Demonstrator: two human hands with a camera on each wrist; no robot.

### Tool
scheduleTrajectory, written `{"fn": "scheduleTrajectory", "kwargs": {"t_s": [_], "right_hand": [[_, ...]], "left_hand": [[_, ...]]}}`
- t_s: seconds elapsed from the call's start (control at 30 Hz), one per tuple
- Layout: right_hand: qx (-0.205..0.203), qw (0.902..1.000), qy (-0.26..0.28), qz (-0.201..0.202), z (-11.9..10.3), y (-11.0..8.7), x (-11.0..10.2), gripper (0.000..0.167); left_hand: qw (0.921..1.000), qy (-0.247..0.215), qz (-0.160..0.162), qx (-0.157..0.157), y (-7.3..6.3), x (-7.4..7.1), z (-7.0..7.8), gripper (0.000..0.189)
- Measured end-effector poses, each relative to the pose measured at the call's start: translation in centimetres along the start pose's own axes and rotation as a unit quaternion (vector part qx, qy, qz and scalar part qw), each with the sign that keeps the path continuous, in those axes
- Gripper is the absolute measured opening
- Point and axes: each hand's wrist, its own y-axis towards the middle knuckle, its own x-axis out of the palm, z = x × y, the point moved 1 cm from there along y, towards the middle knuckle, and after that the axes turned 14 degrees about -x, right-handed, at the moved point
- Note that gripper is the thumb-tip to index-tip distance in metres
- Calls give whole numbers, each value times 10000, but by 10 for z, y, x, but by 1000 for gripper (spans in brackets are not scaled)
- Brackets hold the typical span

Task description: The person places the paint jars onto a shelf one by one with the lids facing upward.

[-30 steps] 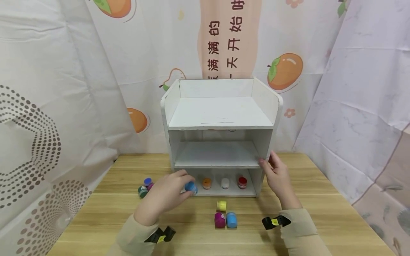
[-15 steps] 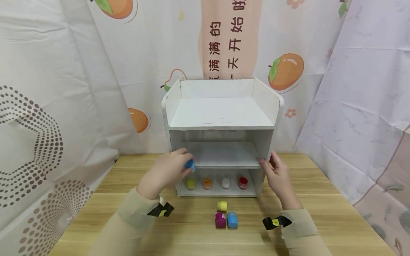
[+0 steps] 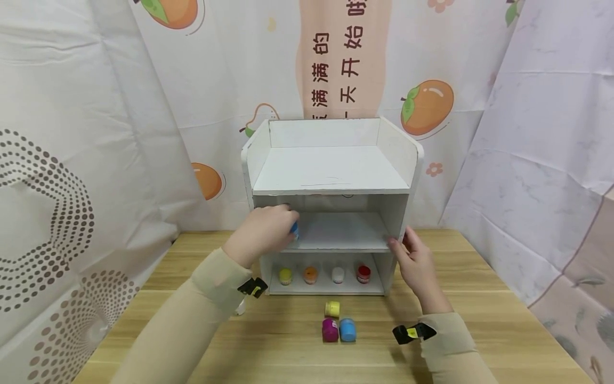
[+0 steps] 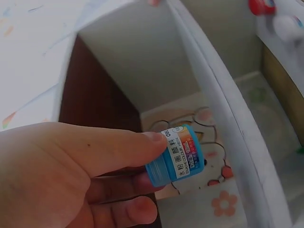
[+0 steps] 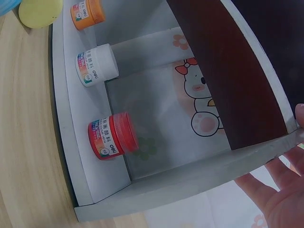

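Note:
My left hand (image 3: 266, 229) pinches a small blue paint jar (image 4: 176, 156) between thumb and fingers, at the left part of the middle shelf (image 3: 342, 230). In the left wrist view the jar's printed label faces the camera. My right hand (image 3: 418, 261) holds the right side panel of the white shelf unit (image 3: 331, 166), thumb on its front edge and fingers around the outside. Along the bottom shelf stand a yellow jar (image 3: 285, 276), an orange jar (image 3: 310, 275), a white jar (image 5: 96, 65) and a red jar (image 5: 112, 136), spaced in a row.
On the wooden table (image 3: 283, 341) in front of the unit lie a small yellow jar (image 3: 332, 309), a purple jar (image 3: 330, 330) and a light blue jar (image 3: 347, 330). A white item (image 3: 241, 308) shows partly behind my left sleeve. A patterned curtain (image 3: 216, 80) hangs behind.
My left hand has lifted the blue jar from in front of the bottom shelf up to the middle shelf, uncovering the yellow jar below. My right hand stays on the side panel.

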Motion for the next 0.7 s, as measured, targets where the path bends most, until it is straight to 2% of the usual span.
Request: {"fn": "scheduleTrajectory", "kwargs": {"t_s": [0.13, 0.33, 0.5, 0.7], "right_hand": [[14, 10000, 0, -6, 0, 0, 0, 44], [52, 9999, 126, 18, -1, 0, 0, 43], [105, 9999, 51, -34, -2, 1, 0, 41], [94, 9999, -43, -55, -3, 1, 0, 41]], "left_hand": [[9992, 391, -46, -36, 11, -2, 2, 7], [9971, 683, -317, -120, 21, -1, 4, 7], [9940, 903, -569, -226, 25, 2, 5, 12], [9914, 1099, -582, -396, 26, 3, 4, 13]]}}
